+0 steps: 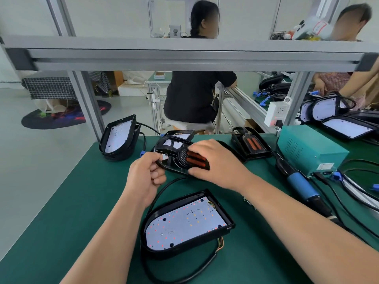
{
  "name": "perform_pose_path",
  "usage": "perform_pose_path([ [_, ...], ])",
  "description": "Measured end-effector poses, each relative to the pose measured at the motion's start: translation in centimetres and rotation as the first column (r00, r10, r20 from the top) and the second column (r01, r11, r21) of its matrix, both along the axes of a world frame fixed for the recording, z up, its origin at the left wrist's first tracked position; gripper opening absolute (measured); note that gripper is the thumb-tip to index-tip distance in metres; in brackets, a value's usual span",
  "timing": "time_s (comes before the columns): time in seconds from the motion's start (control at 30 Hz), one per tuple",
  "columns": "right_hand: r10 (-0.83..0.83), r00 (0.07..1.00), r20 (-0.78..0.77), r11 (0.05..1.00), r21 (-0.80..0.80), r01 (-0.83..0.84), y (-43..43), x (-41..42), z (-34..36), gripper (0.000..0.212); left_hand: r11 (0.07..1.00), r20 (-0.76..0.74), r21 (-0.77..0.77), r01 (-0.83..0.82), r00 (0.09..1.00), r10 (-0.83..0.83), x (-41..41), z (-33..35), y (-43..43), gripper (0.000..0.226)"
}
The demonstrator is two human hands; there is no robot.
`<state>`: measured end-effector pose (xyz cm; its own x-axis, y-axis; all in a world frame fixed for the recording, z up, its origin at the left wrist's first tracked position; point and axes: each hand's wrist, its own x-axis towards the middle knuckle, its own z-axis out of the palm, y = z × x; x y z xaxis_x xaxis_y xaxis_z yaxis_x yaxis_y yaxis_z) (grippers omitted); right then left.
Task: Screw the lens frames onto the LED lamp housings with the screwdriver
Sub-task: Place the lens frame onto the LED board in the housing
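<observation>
Fingers (195,148) of the right hand (217,160) curled over the black lens frame with red reflector bars (174,147), the left hand (143,173) pinching its edge, just beyond the open black housing with white LED board (184,222). Lowered askew, it could pinch the housing's thin coloured wires (221,243).

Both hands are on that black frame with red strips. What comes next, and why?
Probably lowering the lens frame onto the open housing in front: left hand and right hand grip the frame, the housing's LED board lies uncovered, and the screwdriver lies untouched.
</observation>
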<state>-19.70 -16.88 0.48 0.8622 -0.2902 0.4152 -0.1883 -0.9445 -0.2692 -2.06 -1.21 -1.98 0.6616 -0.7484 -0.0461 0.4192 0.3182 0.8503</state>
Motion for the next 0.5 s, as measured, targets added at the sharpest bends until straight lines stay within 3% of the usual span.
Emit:
perform_pose_path([
  [0.27,-0.037,0.999,0.034,0.999,-0.029,0.038,1.1,-0.6,1.0,0.066,0.990,0.000,-0.100,0.096,0.995,-0.097,-0.2,0.7,0.4,0.017],
  [0.4,-0.041,0.994,0.098,0.995,0.092,0.032,2.0,-2.0,1.7,0.063,0.991,-0.020,-0.077,0.111,0.993,-0.113,0.3,0.8,0.7,0.045],
  [0.5,0.043,0.986,0.162,0.959,0.270,-0.086,3.4,-3.4,2.2,0.062,1.000,-0.023,0.030,-0.009,1.000,0.009,0.6,0.6,0.8,0.034],
])
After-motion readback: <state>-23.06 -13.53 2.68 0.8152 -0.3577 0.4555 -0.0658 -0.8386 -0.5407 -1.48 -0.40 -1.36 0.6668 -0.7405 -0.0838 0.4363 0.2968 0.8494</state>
